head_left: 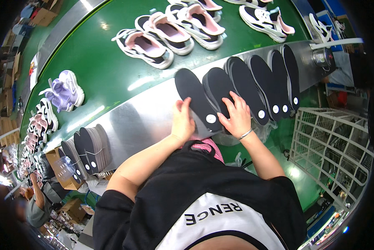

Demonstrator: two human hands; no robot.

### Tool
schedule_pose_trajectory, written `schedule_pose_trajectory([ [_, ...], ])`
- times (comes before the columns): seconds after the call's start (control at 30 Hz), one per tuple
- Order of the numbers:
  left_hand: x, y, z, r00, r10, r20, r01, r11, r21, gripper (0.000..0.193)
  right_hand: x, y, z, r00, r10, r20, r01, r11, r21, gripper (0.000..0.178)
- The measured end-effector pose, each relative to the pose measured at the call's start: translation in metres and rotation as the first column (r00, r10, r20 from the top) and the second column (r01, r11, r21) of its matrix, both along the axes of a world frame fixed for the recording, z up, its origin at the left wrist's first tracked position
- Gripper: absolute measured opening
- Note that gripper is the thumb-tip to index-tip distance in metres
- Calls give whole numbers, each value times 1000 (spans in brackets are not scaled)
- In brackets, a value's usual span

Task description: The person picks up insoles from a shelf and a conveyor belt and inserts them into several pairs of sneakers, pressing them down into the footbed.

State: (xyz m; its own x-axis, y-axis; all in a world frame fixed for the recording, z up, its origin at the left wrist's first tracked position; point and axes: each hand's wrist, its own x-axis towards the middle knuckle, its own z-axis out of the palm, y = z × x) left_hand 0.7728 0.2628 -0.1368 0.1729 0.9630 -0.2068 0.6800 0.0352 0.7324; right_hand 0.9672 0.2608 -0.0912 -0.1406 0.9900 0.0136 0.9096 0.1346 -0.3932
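Black insoles lie in a row of overlapping stacks on a metal ledge, each with a round white label near its lower end. My left hand (183,121) is at the left edge of the leftmost insole (193,92), its fingers bent and the thumb apart from them. Over the neighbouring insole stack (217,84) rests my right hand (238,116), fingers spread and thumb toward the leftmost insole. A bracelet circles my right wrist. More insole stacks (260,77) continue to the right of my hands.
Beyond the metal ledge (141,112), a green conveyor belt (99,54) carries black-and-white shoes (153,46) with pink linings and lilac shoes (64,92). More insole stacks (91,148) stand at left beside a cardboard box (58,164). A white wire cart (326,146) is at right; another person (39,200) is lower left.
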Motion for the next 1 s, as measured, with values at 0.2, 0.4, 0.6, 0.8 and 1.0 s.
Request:
schedule_pose_trajectory([
  [0.2, -35, 47, 19, 968, 65, 241, -65, 998, -8, 58, -18, 3, 1, 984, -48, 174, 43, 999, 33, 38],
  [0.4, -59, 164, 52, 973, 106, -205, 3, 883, 468, 51, -75, 11, 3, 987, 13, 160, -3, 998, -59, 45],
  [0.6, -62, 190, 38, 724, -274, -633, 437, 893, 112, 40, -97, 22, -12, 937, -130, 325, 178, 976, -123, 42],
  [0.8, -69, 174, 37, 796, -192, -574, 414, 864, 286, 58, -95, 16, -19, 952, -181, 248, 212, 972, -101, 41],
  [1.0, -24, 218, 49, 851, -267, -453, 241, 964, -115, 67, -94, 14, -13, 934, -212, 286, 248, 964, -95, 44],
])
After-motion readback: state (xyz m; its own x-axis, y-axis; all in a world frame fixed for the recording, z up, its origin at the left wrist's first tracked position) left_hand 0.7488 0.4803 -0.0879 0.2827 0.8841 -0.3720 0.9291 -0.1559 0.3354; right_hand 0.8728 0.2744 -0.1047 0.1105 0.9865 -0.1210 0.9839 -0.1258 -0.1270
